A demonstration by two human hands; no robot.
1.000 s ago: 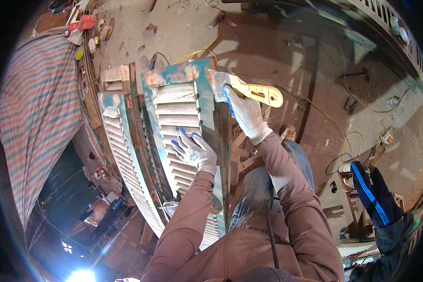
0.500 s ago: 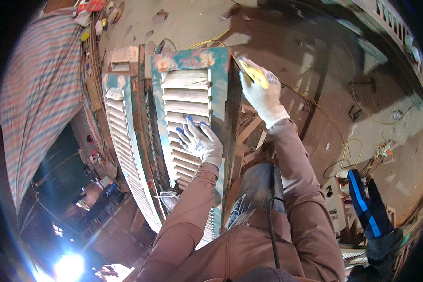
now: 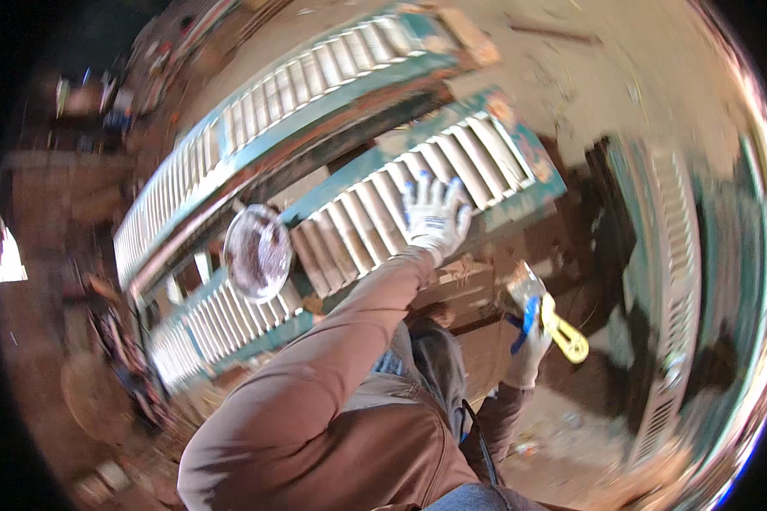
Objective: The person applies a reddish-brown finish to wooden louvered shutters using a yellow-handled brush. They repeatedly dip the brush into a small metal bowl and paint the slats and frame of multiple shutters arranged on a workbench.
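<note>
While the left hand (image 3: 436, 215) lies palm down with fingers spread over the slats of the shutter (image 3: 362, 226), the right hand (image 3: 530, 334) is off to the right, closed around a scraper (image 3: 564, 330). The two hands are well apart, and the left holds nothing. The shutter runs slantwise from upper right to lower left, so its upper end reaches past the left fingertips and its lower end lies far left of both hands. The scraper is beyond the shutter's near edge, apart from it, with its blade pointing up and left and its yellow handle slanting down to the right; how high it is held I cannot tell.

A second shutter (image 3: 294, 85) lies roughly alongside the first, on the far side, with a dark gap between their frames. A round clear dish (image 3: 258, 254) covers part of the shutter's middle and some of that gap. On the right, brown ground (image 3: 562, 464) spreads between the scraper and a third shutter (image 3: 677, 226), which is blurred. The legs (image 3: 435, 358) are close under the near edge, below the left forearm (image 3: 315, 358).
</note>
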